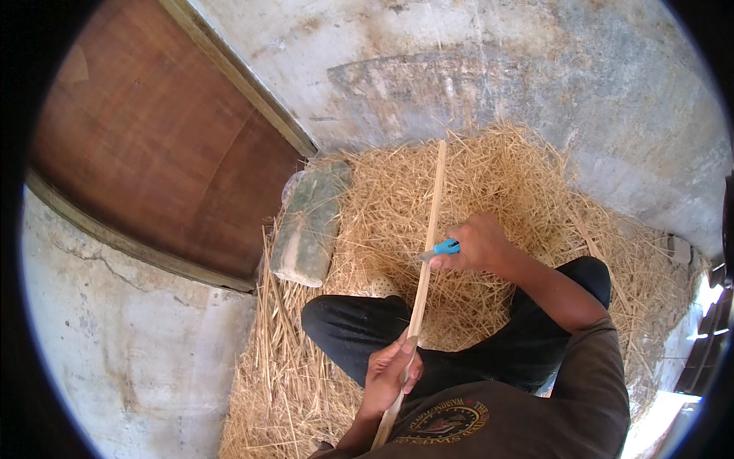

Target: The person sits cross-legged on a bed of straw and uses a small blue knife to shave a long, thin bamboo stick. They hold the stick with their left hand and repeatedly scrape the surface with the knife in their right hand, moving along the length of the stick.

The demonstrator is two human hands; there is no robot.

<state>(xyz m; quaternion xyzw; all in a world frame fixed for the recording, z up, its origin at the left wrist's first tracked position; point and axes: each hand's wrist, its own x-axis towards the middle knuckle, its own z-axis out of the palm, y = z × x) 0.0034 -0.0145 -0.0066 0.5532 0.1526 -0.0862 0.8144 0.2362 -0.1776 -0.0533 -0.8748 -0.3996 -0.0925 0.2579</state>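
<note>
A long, pale wooden strip (433, 206) runs from beside my torso out over my crossed legs, its far end above the straw. Near its lower part, my left hand (391, 372) is closed around it, thumb lying along the top. My right hand (482, 243) grips a blue-handled utility knife (445, 247). The short blade meets or lies just over the strip, about midway along its length; exact contact is hard to tell. The lower end of the strip passes beside my dark shirt.
Straw-like shavings (527, 176) cover the floor around my legs. A greenish, worn block-shaped bundle (308, 222) lies to the left, near a brown door panel (168, 138) with a wooden frame. A stained plaster wall (489, 69) stands ahead. Longer thin strips (275, 329) lie at the left.
</note>
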